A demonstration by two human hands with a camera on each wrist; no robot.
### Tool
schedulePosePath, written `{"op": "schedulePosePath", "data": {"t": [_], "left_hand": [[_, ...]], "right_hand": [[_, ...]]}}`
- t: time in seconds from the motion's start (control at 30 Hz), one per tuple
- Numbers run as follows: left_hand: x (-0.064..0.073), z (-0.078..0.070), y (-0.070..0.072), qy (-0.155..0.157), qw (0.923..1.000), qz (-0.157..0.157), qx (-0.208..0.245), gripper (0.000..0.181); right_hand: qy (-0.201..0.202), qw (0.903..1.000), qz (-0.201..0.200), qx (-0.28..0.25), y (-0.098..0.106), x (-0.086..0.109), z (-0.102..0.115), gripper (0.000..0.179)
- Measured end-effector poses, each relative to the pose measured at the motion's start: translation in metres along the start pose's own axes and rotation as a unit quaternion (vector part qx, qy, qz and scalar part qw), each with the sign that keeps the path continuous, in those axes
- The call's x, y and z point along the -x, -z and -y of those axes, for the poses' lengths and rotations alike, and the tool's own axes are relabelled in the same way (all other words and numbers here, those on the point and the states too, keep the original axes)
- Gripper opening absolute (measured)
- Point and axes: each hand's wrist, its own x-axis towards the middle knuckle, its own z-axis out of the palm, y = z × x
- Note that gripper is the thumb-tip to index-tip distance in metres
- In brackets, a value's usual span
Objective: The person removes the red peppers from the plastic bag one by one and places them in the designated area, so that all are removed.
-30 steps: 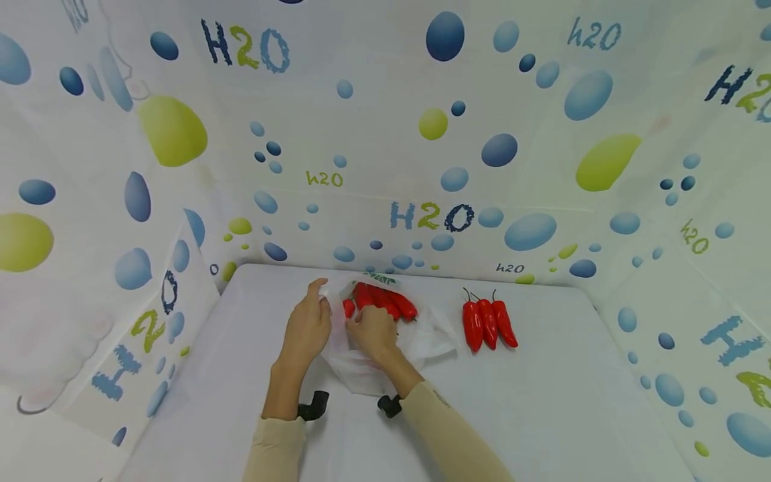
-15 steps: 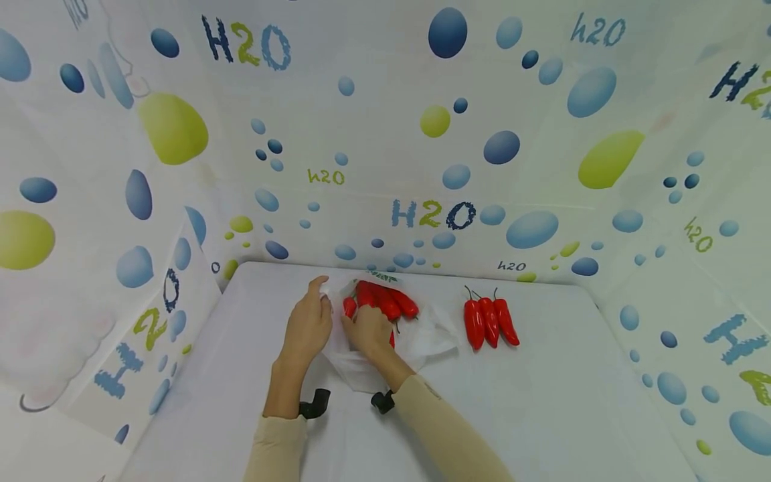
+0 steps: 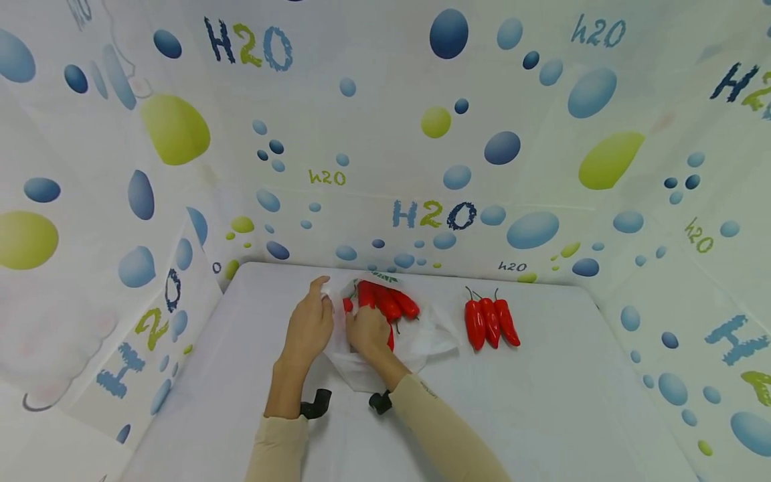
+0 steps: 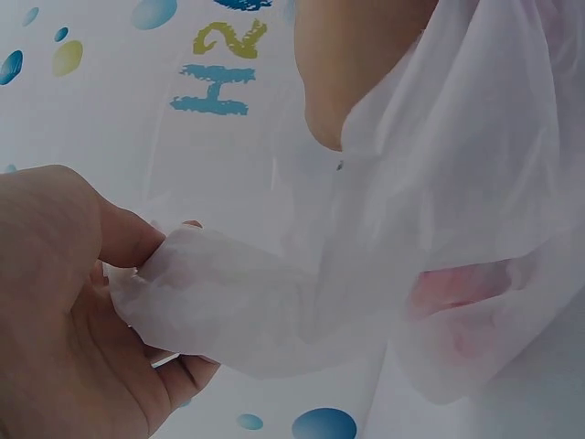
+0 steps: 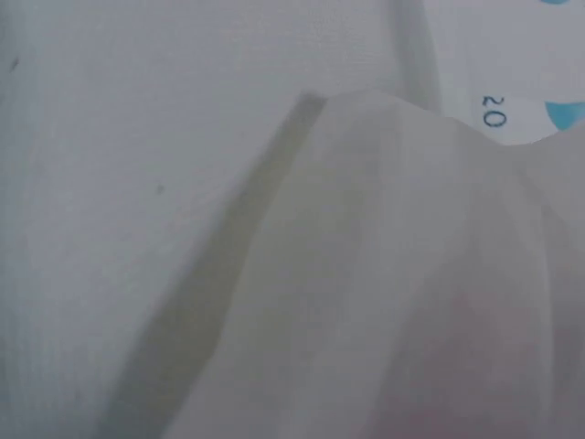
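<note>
- The left hand point(image 3: 308, 328) pinches the edge of the white plastic bag point(image 3: 436, 338) at its left, film caught between thumb and fingers as the left wrist view shows; this likely keeps the mouth spread and the thin film from collapsing.
- The right hand point(image 3: 369, 329) is in the bag's mouth, over the red peppers point(image 3: 387, 304). Its fingertips are hidden, so whether they pinch a pepper or only press among them I cannot tell; the right wrist view gives mostly blurred film.
- Those peppers lie bunched at the far side of the mouth, with more red showing just right of the right hand. The bag lies on its side, so they probably rest on the film with little to stop them rolling.
- Three loose peppers point(image 3: 490, 323) lie side by side to the right, stems far, tips near; such a row seems meant to keep them together and off the film.
- The desk point(image 3: 578, 388) reaches its far edge not much beyond the bag, so sideways or nearward movement looks easier than pushing farther.
- Between bag and loose peppers the gap is narrow; beyond them the desk runs on rightward to its edge.
</note>
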Motion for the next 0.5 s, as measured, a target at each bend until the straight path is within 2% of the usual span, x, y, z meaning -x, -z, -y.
{"op": "schedulePosePath", "data": {"t": [0.23, 0.5], "left_hand": [[0.0001, -0.0013, 0.0016, 0.001, 1.0, -0.003, 0.003, 0.044], [0.001, -0.0031, 0.0011, -0.001, 1.0, -0.003, 0.005, 0.044]], "right_hand": [[-0.009, 0.9991, 0.018, -0.038, -0.0052, -0.001, -0.0009, 0.052], [-0.008, 0.9996, 0.019, -0.021, -0.006, 0.0028, 0.0034, 0.056]]}}
